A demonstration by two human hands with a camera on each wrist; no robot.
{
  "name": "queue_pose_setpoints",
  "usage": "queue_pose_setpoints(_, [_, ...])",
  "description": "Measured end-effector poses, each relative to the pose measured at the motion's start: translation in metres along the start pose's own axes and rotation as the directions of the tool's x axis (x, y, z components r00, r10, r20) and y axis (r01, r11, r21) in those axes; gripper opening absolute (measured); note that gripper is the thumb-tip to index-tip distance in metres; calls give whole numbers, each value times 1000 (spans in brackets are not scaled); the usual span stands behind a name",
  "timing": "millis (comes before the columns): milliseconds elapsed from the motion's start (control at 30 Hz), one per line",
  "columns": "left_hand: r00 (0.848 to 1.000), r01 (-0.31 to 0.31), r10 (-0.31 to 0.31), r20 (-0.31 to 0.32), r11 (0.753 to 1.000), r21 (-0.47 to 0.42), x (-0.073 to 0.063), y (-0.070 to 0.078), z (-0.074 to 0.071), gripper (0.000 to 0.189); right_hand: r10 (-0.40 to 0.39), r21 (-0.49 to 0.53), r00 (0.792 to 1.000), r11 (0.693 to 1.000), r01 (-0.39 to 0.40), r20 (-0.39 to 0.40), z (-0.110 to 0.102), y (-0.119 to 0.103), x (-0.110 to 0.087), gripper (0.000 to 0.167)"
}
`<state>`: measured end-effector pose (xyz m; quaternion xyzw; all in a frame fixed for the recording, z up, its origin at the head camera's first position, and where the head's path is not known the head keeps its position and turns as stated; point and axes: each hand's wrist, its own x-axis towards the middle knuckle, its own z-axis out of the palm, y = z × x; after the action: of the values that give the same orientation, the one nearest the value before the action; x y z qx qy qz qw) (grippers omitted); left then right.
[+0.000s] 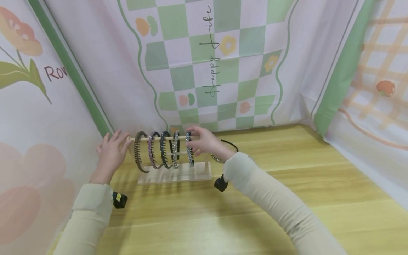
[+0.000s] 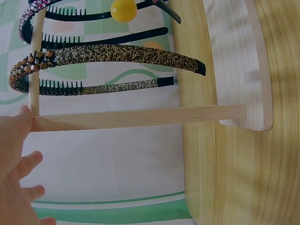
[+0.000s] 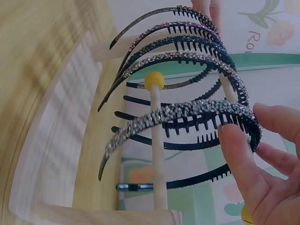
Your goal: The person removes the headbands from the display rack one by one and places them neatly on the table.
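Positioning, I judge: mid-frame, my right hand (image 1: 204, 141) pinches a silver headband (image 3: 183, 110); my left hand (image 1: 112, 150), fingers spread, touches the rack (image 1: 178, 176); next likely calls for release.

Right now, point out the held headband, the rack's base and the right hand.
Held headband (image 3: 187, 109), right wrist view: its glittery outer face.
Base (image 2: 240, 61), left wrist view: its bare top face.
Right hand (image 1: 205, 141), head view: back of the hand.

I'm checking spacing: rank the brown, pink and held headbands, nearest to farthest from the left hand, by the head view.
1. Brown headband: leftmost, beside the left hand.
2. Pink headband: next one rightward.
3. Held headband: farther right, in the right hand.
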<state>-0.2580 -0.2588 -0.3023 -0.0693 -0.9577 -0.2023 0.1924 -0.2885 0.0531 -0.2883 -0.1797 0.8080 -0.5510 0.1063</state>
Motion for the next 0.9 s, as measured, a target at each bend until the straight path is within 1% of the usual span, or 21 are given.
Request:
queue_pose_setpoints(200, [1000, 1, -1, 4, 1000, -1, 0, 0, 1, 49, -36, -7, 999, 999, 36, -11, -2, 0, -1, 52])
queue_pose_setpoints(500, [1000, -1, 1, 0, 1000, -7, 0, 1, 0, 49, -72, -5, 997, 997, 72, -28, -17, -10, -7, 54])
queue_pose_setpoints(700, [1000, -1, 1, 1, 1000, -10, 0, 0, 0, 50, -94, 5, 996, 996, 94, 3, -29, -16, -11, 56])
queue_pose_setpoints(900, [1000, -4, 4, -4, 1000, -14, 0, 1, -1, 49, -126, 23, 991, 992, 125, 42, -41, -27, -20, 58])
